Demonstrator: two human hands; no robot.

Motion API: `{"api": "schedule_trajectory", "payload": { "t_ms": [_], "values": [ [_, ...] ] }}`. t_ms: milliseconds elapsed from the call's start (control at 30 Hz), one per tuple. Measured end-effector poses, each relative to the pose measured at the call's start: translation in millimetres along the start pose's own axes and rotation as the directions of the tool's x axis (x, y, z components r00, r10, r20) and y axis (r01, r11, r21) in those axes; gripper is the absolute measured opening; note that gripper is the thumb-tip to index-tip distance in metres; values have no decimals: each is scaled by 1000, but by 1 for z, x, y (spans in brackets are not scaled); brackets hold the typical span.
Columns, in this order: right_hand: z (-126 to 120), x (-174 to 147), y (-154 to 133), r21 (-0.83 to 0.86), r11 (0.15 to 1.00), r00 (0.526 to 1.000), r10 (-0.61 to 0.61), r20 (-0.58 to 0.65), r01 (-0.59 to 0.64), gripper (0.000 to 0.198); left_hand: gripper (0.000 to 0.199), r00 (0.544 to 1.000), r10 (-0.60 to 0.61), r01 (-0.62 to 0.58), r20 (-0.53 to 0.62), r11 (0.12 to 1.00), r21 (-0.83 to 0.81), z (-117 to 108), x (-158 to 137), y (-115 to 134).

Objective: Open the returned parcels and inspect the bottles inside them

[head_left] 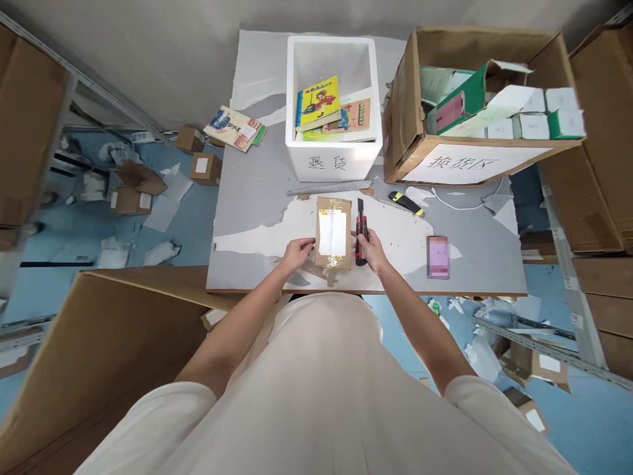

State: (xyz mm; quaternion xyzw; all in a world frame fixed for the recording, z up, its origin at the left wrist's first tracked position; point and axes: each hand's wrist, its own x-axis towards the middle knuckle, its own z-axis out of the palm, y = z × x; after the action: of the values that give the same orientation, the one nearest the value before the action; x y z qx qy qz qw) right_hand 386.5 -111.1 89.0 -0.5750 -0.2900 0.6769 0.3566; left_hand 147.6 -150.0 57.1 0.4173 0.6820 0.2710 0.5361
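Observation:
A small cardboard parcel (333,233) with a white label and clear tape lies in front of me near the table's front edge. My left hand (299,253) is at its left side, fingers curled together with the tips close against the box edge; whether they pinch anything is hidden. On the parcel's other side, my right hand (372,251) is closed around a red and black utility knife (361,231) that points away from me. A second utility knife (406,203), yellow and black, lies beyond it to the right.
A white foam box (330,161) with books stands at the back. Right of it is a large carton (410,155) of green and white boxes. Books (235,128) lie at the left, a phone (438,257) at the right. An open carton (133,323) stands left of me.

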Motion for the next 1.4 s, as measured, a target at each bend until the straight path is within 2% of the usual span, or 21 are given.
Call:
{"api": "schedule_trajectory", "payload": {
  "t_ms": [67,167,300,400,500,600,700,800,900,967,1033,1067,1133,1200,1233,1300,1400],
  "values": [
    [-10,-12,8,16,1000,1000,1,-25,-1,38,43,999,37,-32,-39,992,124,-8,12,11],
    [-26,-39,29,84,992,992,101,-79,-95,34,49,977,206,-179,-51,930,321,-21,44,40],
    [-26,-74,54,204,951,967,246,-58,-230,30,64,912,394,-397,113,784,477,-26,94,74],
    [-12,-84,59,282,914,954,299,17,-292,30,59,907,367,-420,205,757,501,-23,118,81],
    [-4,-77,54,324,912,967,252,35,-250,33,51,943,311,-329,117,821,467,-26,123,74],
    [-9,-58,42,329,937,989,141,-44,-119,35,40,959,273,-217,-79,882,418,-41,106,60],
    [-19,-26,24,283,959,993,44,-113,-10,33,28,942,222,-114,-251,916,384,-54,66,38],
    [-19,10,4,190,980,992,-38,-123,61,32,33,939,112,-3,-324,947,321,-52,16,11],
    [-15,36,-13,53,994,991,-91,-94,96,32,42,958,-2,71,-287,971,230,-40,-21,-7],
    [-17,40,-20,-96,985,984,-151,-91,142,33,50,944,57,29,-326,967,253,-32,-31,-8],
    [-26,32,-25,-289,937,966,-235,-106,196,36,62,910,225,-82,-350,922,379,-28,-27,1],
    [-32,24,-26,-380,902,959,-263,-103,207,39,69,896,318,-147,-311,872,467,-27,-22,8],
    [-45,5,-29,-513,839,966,-250,-71,179,50,85,890,438,-267,-129,730,629,-26,-9,24],
    [-54,-15,-31,-586,801,987,-162,-15,122,65,103,891,449,-348,62,590,728,-25,4,36],
    [-57,-22,-32,-604,791,993,-115,7,96,70,111,893,434,-367,122,541,757,-23,9,41],
    [-58,-30,-32,-616,786,999,-46,30,54,73,120,894,413,-377,172,487,788,-20,16,44],
    [-56,-28,-29,-587,810,999,20,44,10,70,121,886,434,-378,164,471,797,-15,20,41]
  ]
}}
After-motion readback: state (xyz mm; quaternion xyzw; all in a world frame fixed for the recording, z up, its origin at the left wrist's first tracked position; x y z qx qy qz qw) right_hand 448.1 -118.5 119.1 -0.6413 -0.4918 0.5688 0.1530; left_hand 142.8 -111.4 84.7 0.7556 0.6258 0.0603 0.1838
